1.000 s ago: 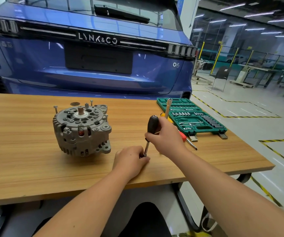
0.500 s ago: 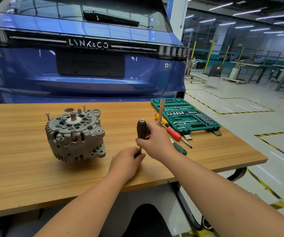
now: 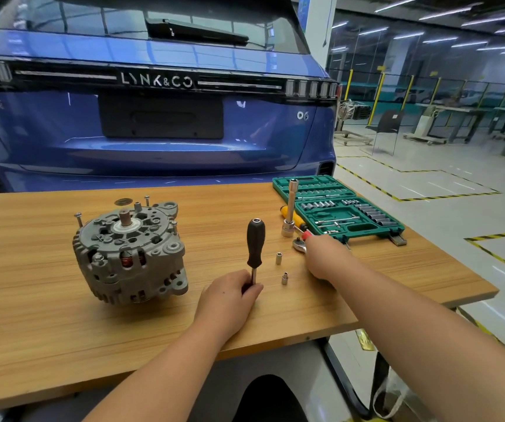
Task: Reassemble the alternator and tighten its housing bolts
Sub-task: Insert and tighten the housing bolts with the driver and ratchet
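The alternator (image 3: 129,254) sits toward the left half of the desk (image 3: 32,315), tilted on its ribbed grey cast housing with the slip-ring end facing up and copper windings glinting red through a side slot. The halves look mated, but several long housing bolts (image 3: 78,220) stand proud of the casting, so by my read the tightening is not yet done and this is tool preparation. Just right of it, the left hand (image 3: 229,296) curls round the bare steel shank of a spinner driver (image 3: 255,242), standing it upright with its smooth black handle on top and its tip down on the wood grain. Two small bright sockets (image 3: 278,258) stand loose on the desk between the hands, apart from each other. The right hand (image 3: 324,258) reaches out toward the far right edge, over a chrome ratchet head (image 3: 299,245); its fingers are hidden behind the knuckles, so I cannot tell whether it has anything in its grasp. Beyond that, a tall chrome extension with a socket (image 3: 290,208) stands on end, a yellow-handled screwdriver (image 3: 290,215) lies flat behind it, and the open green moulded socket case (image 3: 336,208) fills the far right corner.
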